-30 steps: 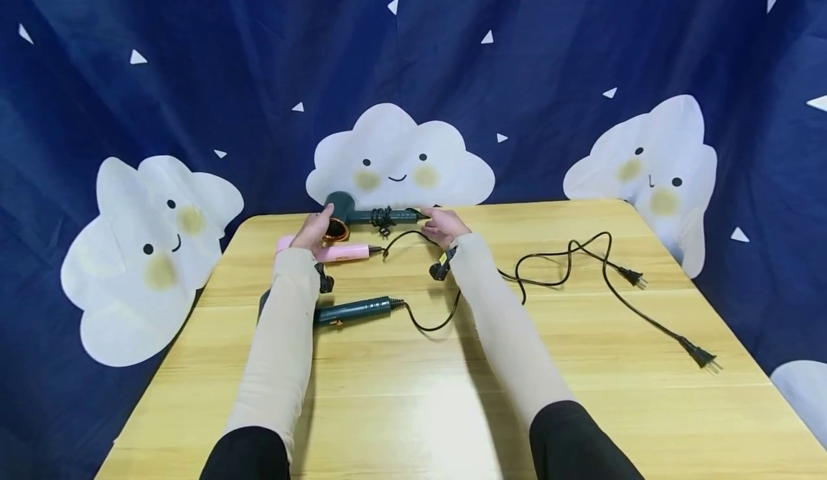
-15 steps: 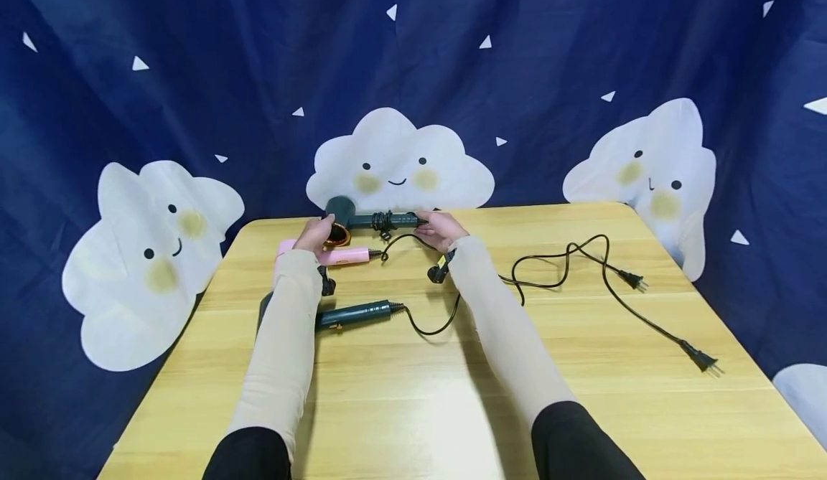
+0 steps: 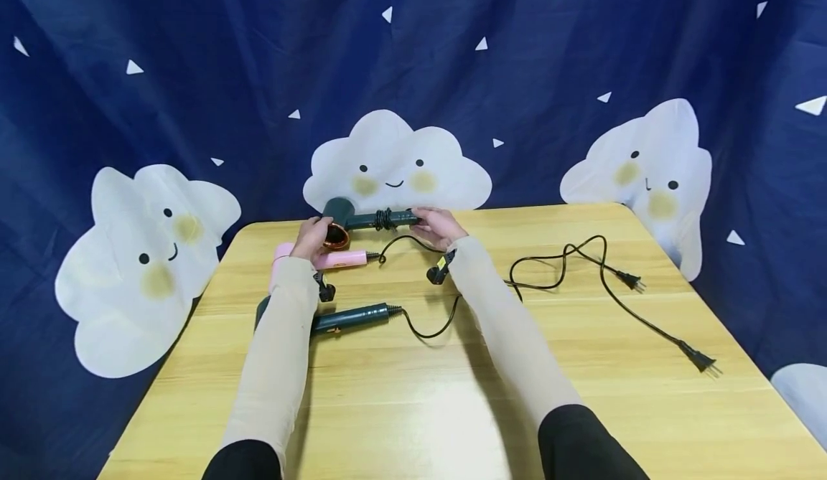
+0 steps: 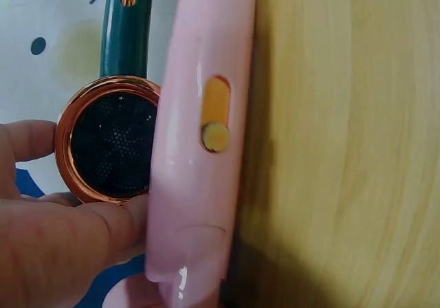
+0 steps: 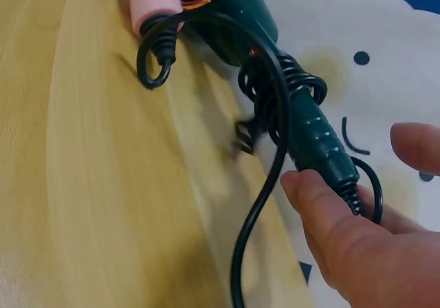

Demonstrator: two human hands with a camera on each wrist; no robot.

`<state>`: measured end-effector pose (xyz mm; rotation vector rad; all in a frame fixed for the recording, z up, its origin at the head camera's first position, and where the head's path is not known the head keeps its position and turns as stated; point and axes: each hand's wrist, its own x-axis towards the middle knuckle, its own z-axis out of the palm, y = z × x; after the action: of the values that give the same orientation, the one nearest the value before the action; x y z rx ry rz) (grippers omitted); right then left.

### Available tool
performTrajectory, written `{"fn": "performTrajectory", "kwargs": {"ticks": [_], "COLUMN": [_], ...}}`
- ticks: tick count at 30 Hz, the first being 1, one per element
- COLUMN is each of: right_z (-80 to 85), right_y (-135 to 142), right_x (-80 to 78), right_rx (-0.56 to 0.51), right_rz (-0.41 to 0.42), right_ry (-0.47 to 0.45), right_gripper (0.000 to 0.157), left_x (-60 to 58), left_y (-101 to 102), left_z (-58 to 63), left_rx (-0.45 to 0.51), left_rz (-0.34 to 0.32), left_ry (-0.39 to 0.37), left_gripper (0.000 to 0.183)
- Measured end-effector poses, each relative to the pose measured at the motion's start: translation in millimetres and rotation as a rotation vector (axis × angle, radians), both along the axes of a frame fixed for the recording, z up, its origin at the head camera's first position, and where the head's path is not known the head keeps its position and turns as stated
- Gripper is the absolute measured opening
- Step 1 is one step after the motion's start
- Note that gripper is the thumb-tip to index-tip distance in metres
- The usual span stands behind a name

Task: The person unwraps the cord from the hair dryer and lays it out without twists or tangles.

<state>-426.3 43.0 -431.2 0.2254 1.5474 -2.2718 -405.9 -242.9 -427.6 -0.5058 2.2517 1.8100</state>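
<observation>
- Stretching left to right near the far edge of the bench (image 3: 400, 408), the far hair dryer (image 3: 363, 221), dark green, has its head at the left and its handle end pointing right. Whether it touches the bench is hard to tell.
- Its head sits crosswise to the handle's long axis, and the mouth, ringed by a copper rim (image 4: 103, 85), faces the person's side.
- The left hand (image 3: 311, 238) grips the head, its fingers and thumb pinching the rim from opposite sides.
- The right hand (image 3: 441, 227) is at the handle end: its fingers, nearly straight, touch the handle beside the cord outlet, while the thumb (image 5: 419, 146) stands apart from it, so the grasp is loose.
- A black cord bundle (image 3: 384, 219) wraps the middle of the handle.
- The pink hair dryer (image 3: 344, 259) lies just nearer the person, handle also pointing right, its head partly covered by the left hand and sleeve.
- The near hair dryer (image 3: 352, 318), also dark green, lies closer still, its handle pointing right and slightly away from the person; the left sleeve (image 3: 274, 365) crosses it.
- Black cords run rightward behind the right forearm, and two plugs (image 3: 699, 358) lie on the right side of the bench.
</observation>
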Motion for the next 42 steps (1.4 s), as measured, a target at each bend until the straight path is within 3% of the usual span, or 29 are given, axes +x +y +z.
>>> {"fn": "performTrajectory", "kwargs": {"ticks": [7, 12, 17, 20, 24, 28, 32, 37, 40, 42], "right_z": [17.4, 33.3, 45.6, 50.4, 53.2, 54.3, 55.9, 52.7, 47.6, 43.7], "right_y": [6, 14, 21, 25, 34, 46, 62, 77, 87, 93], "right_x": [3.6, 11.3, 21.2, 28.8, 40.6, 53.5, 66.5, 83.4, 92.5, 97.4], "right_rx": [-0.012, -0.035, -0.030, -0.036, -0.030, -0.029, -0.053, -0.066, -0.075, -0.091], "right_rz": [-0.084, -0.096, -0.089, -0.084, -0.093, -0.092, -0.097, -0.098, -0.088, -0.084], "right_ry": [0.046, 0.076, 0.116, 0.137, 0.156, 0.176, 0.180, 0.177, 0.178, 0.171], "right_gripper": [0.041, 0.023, 0.009, 0.012, 0.029, 0.045, 0.039, 0.028, 0.029, 0.027], "left_x": [10.2, 18.2, 29.6, 40.9, 56.9, 72.5, 85.5, 100.9, 108.5, 111.3], "left_y": [12, 18, 28, 38, 48, 56, 63, 64, 63, 63], "left_z": [14.9, 27.8, 39.4, 43.2, 43.5, 43.6, 44.9, 39.7, 36.0, 34.6], "left_rx": [0.079, 0.201, 0.268, 0.264, 0.247, 0.199, 0.107, -0.014, -0.200, -0.319], "left_rz": [0.094, 0.198, 0.224, 0.233, 0.218, 0.162, 0.080, -0.138, -0.286, -0.351], "left_ry": [0.090, 0.149, 0.203, 0.239, 0.262, 0.289, 0.305, 0.349, 0.405, 0.439], "left_gripper": [0.061, 0.058, 0.058, 0.058, 0.061, 0.067, 0.073, 0.090, 0.100, 0.105]}}
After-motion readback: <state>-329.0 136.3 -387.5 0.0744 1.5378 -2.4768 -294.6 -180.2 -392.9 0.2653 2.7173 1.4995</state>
